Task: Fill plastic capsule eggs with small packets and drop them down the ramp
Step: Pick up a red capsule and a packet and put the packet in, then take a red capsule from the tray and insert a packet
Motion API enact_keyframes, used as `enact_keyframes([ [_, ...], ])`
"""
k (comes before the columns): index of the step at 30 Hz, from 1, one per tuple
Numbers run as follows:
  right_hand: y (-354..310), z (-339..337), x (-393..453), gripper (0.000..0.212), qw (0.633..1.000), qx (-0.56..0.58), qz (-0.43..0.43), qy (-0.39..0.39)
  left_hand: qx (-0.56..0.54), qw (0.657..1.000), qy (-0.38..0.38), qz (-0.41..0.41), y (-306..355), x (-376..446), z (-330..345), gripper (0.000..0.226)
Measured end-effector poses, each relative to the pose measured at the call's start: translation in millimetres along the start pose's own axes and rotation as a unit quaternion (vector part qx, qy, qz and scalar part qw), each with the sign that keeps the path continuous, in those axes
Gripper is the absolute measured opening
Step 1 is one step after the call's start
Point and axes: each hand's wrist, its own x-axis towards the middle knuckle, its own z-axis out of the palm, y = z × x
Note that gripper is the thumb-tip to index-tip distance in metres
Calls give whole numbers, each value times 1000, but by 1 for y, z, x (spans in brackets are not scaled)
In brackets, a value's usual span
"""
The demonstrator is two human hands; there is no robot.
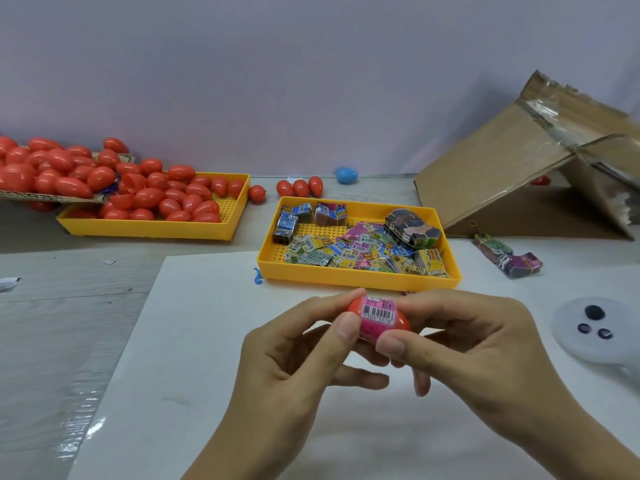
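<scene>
Both hands hold one red capsule egg half (401, 323) low in the middle of the view, just in front of the packet tray. A pink packet (375, 315) with a barcode sits in the half. My left hand (294, 362) pinches the egg from the left, its thumb on the packet. My right hand (460, 344) grips it from the right, thumb on the near edge. The yellow tray (360, 277) holds several loose packets (356, 251) and banded bundles. A cardboard ramp (502, 168) slopes up at the right.
A second yellow tray (152, 230) at the left is heaped with red eggs (149, 195), more spilling from a cardboard flap. Three red eggs (300, 187) and a blue egg (347, 175) lie by the wall. Packet bundles (505, 258) and a white disc (595, 327) lie at right.
</scene>
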Motion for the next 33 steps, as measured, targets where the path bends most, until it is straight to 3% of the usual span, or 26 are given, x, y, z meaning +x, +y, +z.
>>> enact_keyframes([
  [7, 6, -6, 2, 65, 995, -88, -43, -7, 8, 999, 22, 27, 12, 3, -6, 38],
  [10, 2, -8, 5, 50, 985, -137, -104, -21, 5, 1000, 9, 23, 12, 1, -3, 39],
  [13, -2, -8, 9, 37, 982, -148, -113, -11, 14, 998, 67, -1, 7, 2, -4, 51],
  [19, -33, -69, 48, 24, 941, -218, -133, 221, -40, 983, 180, -21, 10, 12, -7, 26],
  [20, -43, -84, 60, 20, 931, -229, -125, 255, -48, 981, 185, -28, 12, 13, -4, 15],
  [22, -66, -116, 87, 15, 923, -200, -81, 319, -57, 978, 198, -39, 13, 12, 4, 17],
  [27, -86, -197, 123, 50, 913, -92, 72, 391, -33, 977, 202, -61, 14, 12, 15, 17],
  [30, -80, -211, 131, 25, 896, -16, 80, 437, -9, 974, 216, -63, 17, 13, 15, 27],
  [33, -71, -173, 115, 12, 899, 41, 75, 431, -5, 976, 201, -85, 16, 16, 11, 15],
])
